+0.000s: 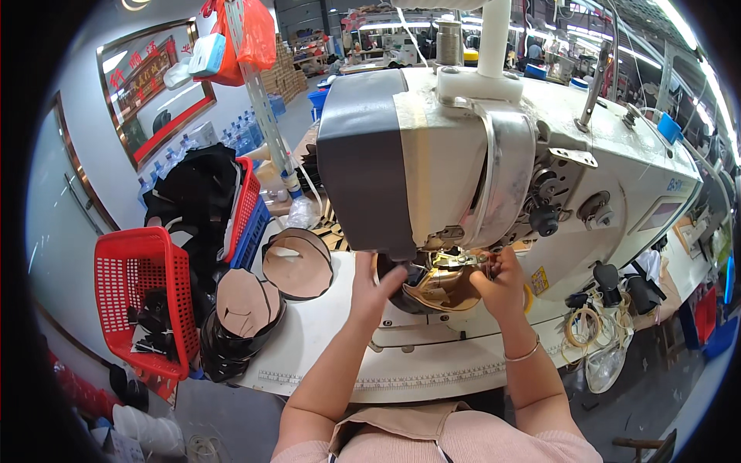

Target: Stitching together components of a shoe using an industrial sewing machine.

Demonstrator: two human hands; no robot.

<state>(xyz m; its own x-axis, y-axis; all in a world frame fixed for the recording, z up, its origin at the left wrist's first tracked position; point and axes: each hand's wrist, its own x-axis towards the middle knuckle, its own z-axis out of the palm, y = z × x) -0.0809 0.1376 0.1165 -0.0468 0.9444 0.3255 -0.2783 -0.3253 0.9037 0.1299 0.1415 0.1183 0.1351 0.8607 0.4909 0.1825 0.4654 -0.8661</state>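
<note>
A shoe upper (441,296), dark outside with a tan lining, sits under the needle area of a large white and grey sewing machine (455,162). My left hand (373,284) grips its left side, thumb laid toward the dark edge; the other fingers are partly hidden behind the machine head. At the right side of the piece, my right hand (498,279) is closed on its edge with bent fingers, close to the metal presser parts (455,260). The exact stitching point is hidden.
Left on the white table (309,351) stand stacks of tan-lined black pieces (247,305), (297,262). Beside them are a red basket (147,301) and a heap of black material (193,201). Tape rolls and cords (590,328) hang at the right edge.
</note>
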